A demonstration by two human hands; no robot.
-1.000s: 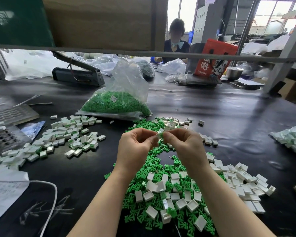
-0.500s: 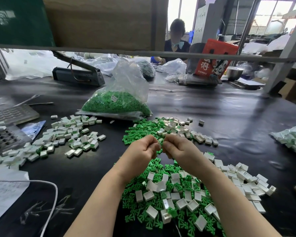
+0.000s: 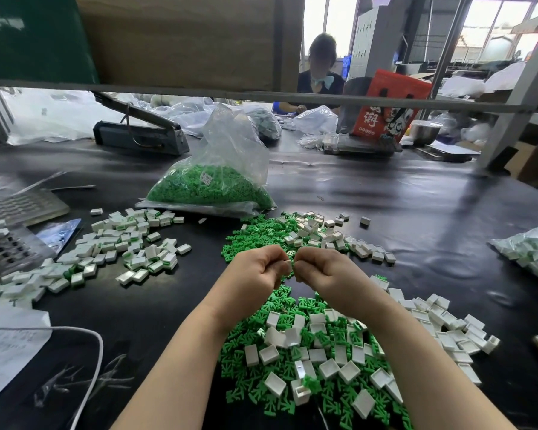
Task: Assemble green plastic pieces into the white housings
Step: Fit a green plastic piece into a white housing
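Meeting knuckle to knuckle above the black table, the left hand and right hand are both curled tight, pinching one small white housing between their fingertips; whether a green piece sits in it cannot be told; beneath the wrists lies a heap of loose green plastic pieces mixed with empty white housings, more of both spreading toward the far side and to the right; well to the left, a separate scatter of assembled housings shows green at the edges; beyond the hands a clear bag of green pieces carries a small white label, its print too small to read; farther back stand a bag sealer and a red carton with large white Chinese characters; a printed paper sheet with a white cable across it lies at the near left, text illegible.
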